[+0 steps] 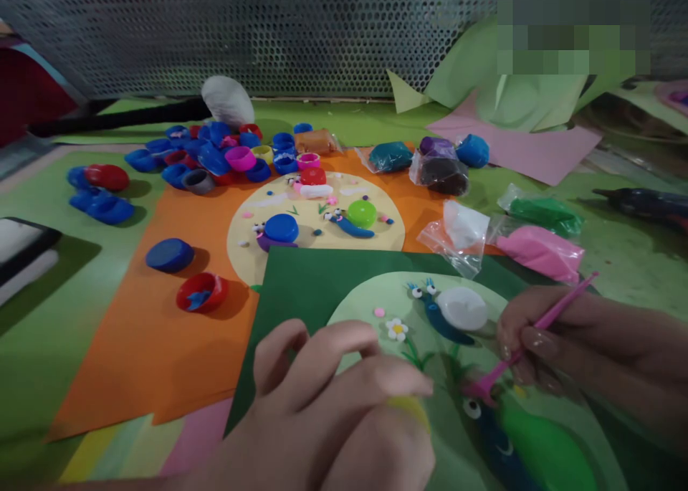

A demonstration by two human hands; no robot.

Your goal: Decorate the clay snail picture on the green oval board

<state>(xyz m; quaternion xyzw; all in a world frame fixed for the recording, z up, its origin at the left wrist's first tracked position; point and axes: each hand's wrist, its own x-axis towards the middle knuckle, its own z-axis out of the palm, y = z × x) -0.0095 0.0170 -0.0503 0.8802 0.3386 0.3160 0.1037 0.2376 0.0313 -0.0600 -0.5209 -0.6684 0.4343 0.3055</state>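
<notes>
My left hand [333, 412] is curled low in the middle, its fingers pinching a small lump of yellow clay [411, 408]. My right hand [585, 351] grips a thin pink modelling tool [529, 337], whose tip touches the pale green paper disc [365, 301] beside a blue and green clay snail [521, 448]. Higher up on the same disc sits another blue snail with a white cap shell [462, 308], plus a small white flower [396, 328]. The disc lies on a dark green sheet [306, 279].
An orange sheet [155, 326] carries a yellow disc [322, 222] with cap-shelled snails. Several blue, red and pink bottle caps [215, 154] lie at the back left. Bags of coloured clay [537, 251] sit at the right. A perforated metal wall [269, 32] closes the back.
</notes>
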